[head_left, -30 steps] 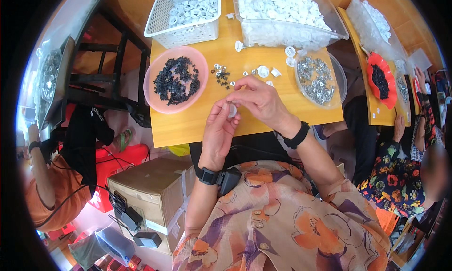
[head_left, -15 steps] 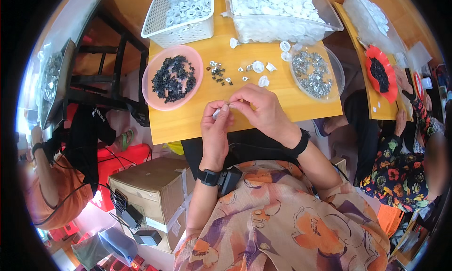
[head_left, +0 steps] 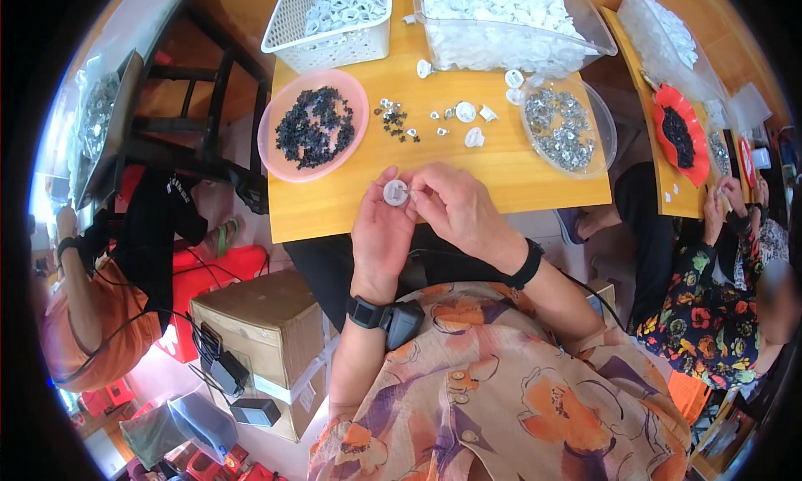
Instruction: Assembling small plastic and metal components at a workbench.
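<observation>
White disc (head_left: 395,193), white lettering (head_left: 180,190) on trousers (head_left: 159,226)

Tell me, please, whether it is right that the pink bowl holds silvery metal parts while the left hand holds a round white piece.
Not quite: the head view shows the pink bowl holding small black parts, not silvery ones, while the left hand holds a round white piece.

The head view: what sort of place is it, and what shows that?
Probably a small assembly workshop: the left hand holds a white disc, a pink plate holds small black parts, and a clear tub holds white pieces.
</observation>
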`<state>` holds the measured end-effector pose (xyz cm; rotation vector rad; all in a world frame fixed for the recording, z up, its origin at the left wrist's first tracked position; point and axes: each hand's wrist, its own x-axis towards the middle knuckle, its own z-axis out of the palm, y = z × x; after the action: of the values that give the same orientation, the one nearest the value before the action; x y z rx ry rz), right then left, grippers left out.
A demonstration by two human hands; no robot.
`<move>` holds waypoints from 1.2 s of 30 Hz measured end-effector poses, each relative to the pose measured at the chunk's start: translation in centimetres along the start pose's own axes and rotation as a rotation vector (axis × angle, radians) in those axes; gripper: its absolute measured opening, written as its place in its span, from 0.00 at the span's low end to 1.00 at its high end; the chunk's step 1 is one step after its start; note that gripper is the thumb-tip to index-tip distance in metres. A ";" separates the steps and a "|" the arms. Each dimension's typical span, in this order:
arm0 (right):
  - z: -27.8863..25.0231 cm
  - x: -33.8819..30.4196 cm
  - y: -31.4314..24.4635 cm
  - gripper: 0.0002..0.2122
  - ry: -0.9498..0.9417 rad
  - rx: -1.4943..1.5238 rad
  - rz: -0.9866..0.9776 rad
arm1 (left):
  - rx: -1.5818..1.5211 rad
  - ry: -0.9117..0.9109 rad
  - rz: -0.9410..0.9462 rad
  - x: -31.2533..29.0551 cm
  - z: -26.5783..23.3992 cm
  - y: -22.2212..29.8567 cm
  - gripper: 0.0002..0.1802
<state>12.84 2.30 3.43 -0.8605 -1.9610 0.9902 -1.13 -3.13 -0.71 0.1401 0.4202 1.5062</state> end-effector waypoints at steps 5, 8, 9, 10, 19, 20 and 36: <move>0.5 0.1 -0.3 0.03 0.024 -0.024 0.008 | 0.001 0.049 0.014 0.3 0.8 -0.1 0.19; 0.8 0.2 0.0 0.03 0.055 -0.057 0.018 | 0.043 0.040 0.003 0.5 1.3 -0.3 0.20; 0.9 0.3 0.1 0.03 0.065 -0.077 0.015 | 0.057 0.034 -0.013 0.6 1.4 -0.3 0.21; 1.0 0.3 0.2 0.03 0.067 -0.078 0.020 | 0.056 0.036 -0.019 0.7 1.5 -0.4 0.21; 1.2 0.7 1.0 0.02 0.037 -0.108 0.086 | 0.119 0.058 -0.057 1.2 2.0 -0.4 0.26; 1.2 0.8 1.1 0.02 0.047 -0.142 0.040 | 0.122 0.062 -0.057 1.2 1.9 -0.5 0.27; 0.5 1.5 1.0 0.05 0.005 -0.435 -0.124 | 0.182 0.109 -0.019 1.5 1.8 -0.8 0.26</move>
<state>11.93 3.80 2.83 -0.9553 -2.2348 0.4933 0.24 -1.37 0.38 0.1969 0.6448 1.4598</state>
